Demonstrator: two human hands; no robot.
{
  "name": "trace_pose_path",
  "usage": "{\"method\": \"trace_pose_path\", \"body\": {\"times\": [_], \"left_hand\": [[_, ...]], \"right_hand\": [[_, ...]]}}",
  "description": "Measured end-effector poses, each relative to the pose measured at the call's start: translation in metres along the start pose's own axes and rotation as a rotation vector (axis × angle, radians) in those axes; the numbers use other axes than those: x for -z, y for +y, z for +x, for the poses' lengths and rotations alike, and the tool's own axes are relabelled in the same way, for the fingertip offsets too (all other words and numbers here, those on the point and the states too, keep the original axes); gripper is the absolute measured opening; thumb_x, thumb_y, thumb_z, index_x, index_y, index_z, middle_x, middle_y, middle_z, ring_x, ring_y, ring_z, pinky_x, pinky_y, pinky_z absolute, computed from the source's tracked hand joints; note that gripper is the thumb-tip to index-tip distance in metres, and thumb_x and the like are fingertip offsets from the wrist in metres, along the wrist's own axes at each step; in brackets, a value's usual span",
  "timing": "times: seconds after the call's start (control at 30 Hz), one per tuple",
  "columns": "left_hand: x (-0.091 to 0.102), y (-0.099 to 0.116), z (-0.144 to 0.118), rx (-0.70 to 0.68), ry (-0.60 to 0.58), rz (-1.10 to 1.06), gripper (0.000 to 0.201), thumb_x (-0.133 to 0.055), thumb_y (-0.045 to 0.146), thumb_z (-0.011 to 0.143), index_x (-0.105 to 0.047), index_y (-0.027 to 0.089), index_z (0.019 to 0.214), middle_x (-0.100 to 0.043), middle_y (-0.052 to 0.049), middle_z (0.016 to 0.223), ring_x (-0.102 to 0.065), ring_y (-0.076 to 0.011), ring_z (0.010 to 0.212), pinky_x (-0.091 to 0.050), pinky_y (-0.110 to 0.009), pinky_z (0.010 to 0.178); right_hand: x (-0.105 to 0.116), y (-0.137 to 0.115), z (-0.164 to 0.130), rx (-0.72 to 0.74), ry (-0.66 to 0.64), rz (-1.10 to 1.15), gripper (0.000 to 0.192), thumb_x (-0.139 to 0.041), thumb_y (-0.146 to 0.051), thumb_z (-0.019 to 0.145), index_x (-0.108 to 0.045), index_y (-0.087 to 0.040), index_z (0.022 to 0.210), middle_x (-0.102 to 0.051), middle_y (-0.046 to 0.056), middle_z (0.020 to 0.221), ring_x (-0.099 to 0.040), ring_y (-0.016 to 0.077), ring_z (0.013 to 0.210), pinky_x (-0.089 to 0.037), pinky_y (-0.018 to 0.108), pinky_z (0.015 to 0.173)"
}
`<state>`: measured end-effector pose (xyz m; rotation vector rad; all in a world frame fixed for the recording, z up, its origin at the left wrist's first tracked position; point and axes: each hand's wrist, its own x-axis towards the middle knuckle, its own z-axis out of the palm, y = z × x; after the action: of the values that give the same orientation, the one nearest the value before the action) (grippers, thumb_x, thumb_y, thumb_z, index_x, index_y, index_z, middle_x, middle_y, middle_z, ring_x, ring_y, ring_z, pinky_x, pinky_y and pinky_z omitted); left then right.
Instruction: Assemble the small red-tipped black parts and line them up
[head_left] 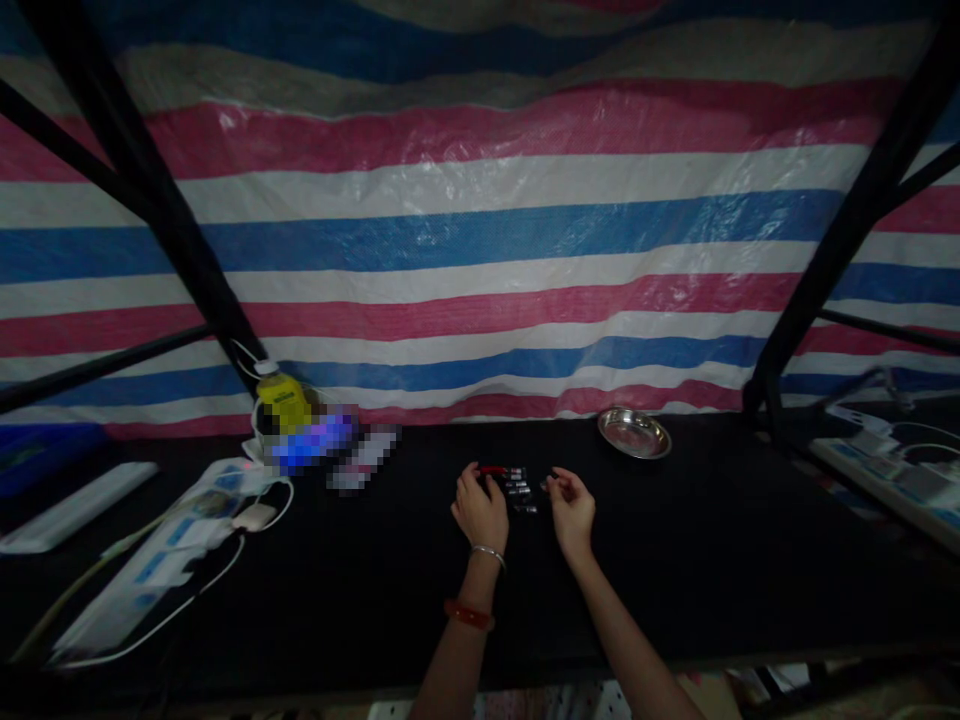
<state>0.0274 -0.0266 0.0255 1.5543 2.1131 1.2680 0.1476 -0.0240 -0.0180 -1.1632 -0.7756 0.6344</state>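
Several small dark cylinders that look like batteries (519, 490) lie side by side on the black tabletop (712, 560), between my two hands. The one at the far end of the row has a red part (493, 470). My left hand (481, 512) rests at the left ends of the row, its thumb and forefinger apart, close to the red part; contact is hard to make out. Just right of the row is my right hand (572, 508), thumb and forefinger pinched together. A tiny shiny bit shows at those fingertips, too small to name.
A round metal dish (634, 433) stands at the back right. To the left are a power strip (161, 565) with cables, a bottle of yellow liquid (283, 400) and blurred-out items. Black metal posts rise at both sides before a striped plastic sheet (487, 240).
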Motion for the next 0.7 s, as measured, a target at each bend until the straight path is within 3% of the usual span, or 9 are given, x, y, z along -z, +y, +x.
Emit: {"method": "trace_pose_path", "body": {"times": [0.4,0.57,0.7], "left_hand": [[0.007,0.006,-0.001,0.085,-0.088,0.156,0.025,-0.044,0.018,0.082,-0.047,0.018,0.107,-0.060,-0.008,0.104,-0.059,-0.0233,0.096,-0.036,-0.039,0.083],[0.002,0.001,-0.001,0.048,-0.076,0.092,0.025,-0.043,0.011,0.079,-0.051,0.019,0.101,-0.060,-0.007,0.101,-0.060,-0.0229,0.091,-0.040,-0.039,0.079],[-0.005,-0.005,0.000,-0.005,0.010,-0.123,0.029,-0.040,0.002,0.073,-0.055,0.018,0.092,-0.056,-0.007,0.100,-0.059,-0.0178,0.082,-0.046,-0.033,0.076]], "right_hand": [[-0.004,0.004,0.001,0.107,-0.093,-0.334,0.029,-0.055,-0.038,0.070,-0.067,-0.016,0.086,-0.064,0.004,0.065,-0.059,0.0181,0.060,-0.046,0.029,0.060],[-0.005,0.003,0.001,0.094,-0.113,-0.330,0.025,-0.060,-0.037,0.067,-0.068,-0.018,0.082,-0.066,0.004,0.069,-0.060,0.0197,0.065,-0.046,0.031,0.065],[-0.008,-0.003,-0.001,0.051,-0.076,-0.184,0.030,-0.063,-0.039,0.067,-0.068,-0.016,0.085,-0.064,0.002,0.064,-0.059,0.0170,0.061,-0.046,0.029,0.061]]}}
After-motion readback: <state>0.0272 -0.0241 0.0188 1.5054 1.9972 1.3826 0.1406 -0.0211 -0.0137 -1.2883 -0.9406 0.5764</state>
